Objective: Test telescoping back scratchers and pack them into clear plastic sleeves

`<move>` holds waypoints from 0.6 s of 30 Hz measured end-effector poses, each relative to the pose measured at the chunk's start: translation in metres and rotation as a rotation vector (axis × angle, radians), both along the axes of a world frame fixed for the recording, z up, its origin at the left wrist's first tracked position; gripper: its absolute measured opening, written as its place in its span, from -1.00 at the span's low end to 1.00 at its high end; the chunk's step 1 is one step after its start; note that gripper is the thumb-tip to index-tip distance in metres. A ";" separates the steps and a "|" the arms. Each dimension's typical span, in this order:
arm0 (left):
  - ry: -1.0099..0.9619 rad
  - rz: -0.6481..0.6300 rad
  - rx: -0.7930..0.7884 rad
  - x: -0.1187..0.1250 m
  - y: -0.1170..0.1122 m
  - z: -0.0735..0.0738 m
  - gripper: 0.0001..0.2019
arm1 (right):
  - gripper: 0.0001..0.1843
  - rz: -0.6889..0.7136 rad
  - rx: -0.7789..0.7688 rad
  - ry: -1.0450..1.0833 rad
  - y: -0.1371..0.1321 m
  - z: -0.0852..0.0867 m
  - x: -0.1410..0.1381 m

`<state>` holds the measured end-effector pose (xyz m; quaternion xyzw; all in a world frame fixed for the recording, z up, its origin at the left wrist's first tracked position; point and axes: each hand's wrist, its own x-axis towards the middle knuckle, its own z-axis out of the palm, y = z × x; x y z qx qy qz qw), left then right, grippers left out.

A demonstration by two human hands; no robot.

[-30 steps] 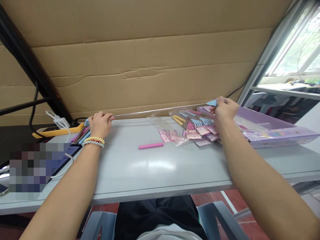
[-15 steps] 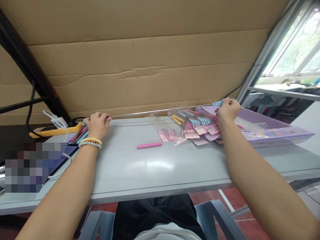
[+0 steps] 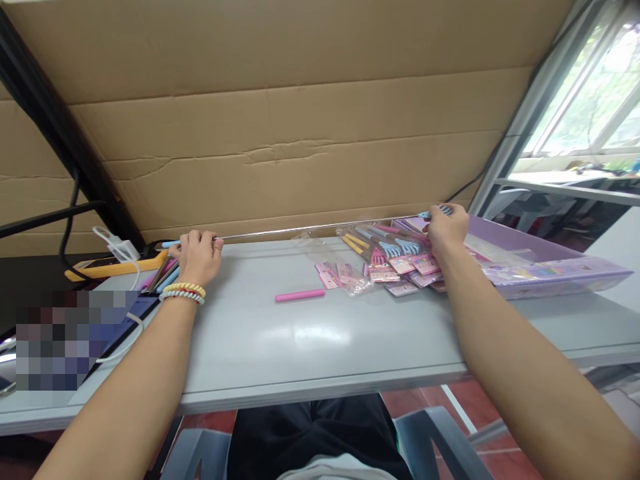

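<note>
A telescopic back scratcher (image 3: pixel 300 231) is drawn out across the back of the table, its thin metal rod running almost level from hand to hand. My left hand (image 3: pixel 199 259) is closed around its light blue handle end (image 3: pixel 171 245). At the other end, my right hand (image 3: pixel 449 230) grips the light blue claw head (image 3: pixel 442 210), whose prongs show above the fingers. Below the rod lies a pile of more back scratchers (image 3: pixel 383 243) with pink and blue claws, in clear wrappers with pink cards (image 3: pixel 403 265). A pink tube-shaped handle (image 3: pixel 300 295) rests alone on the table.
A lilac plastic box (image 3: pixel 555 277) sits at the right. On the left are several slender sticks (image 3: pixel 167 273), a yellow object (image 3: pixel 117 268), a white charger with a cable (image 3: pixel 125 249) and a blurred-out device. Cardboard (image 3: pixel 310 120) stands behind the table (image 3: pixel 240 340).
My right hand has shifted slightly left and turned, so the claw's prongs now show above its fingers. My left hand keeps its hold on the handle. The view has tilted slightly.
</note>
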<state>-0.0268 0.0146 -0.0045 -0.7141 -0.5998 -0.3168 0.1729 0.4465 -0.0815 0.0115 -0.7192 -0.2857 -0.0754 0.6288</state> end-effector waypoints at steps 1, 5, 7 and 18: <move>0.016 -0.001 -0.004 0.001 0.000 -0.001 -0.61 | -0.70 0.005 0.015 0.045 -0.001 0.002 -0.002; 0.092 -0.062 -0.080 0.006 0.004 -0.009 -0.61 | -0.61 0.005 0.063 0.183 -0.006 0.008 -0.009; 0.140 -0.101 -0.128 0.007 0.008 -0.012 -0.62 | -0.60 0.010 0.076 0.228 -0.008 0.011 -0.011; 0.229 -0.193 -0.137 -0.003 0.015 -0.009 -0.66 | -0.75 -0.044 0.093 0.204 -0.012 0.013 -0.013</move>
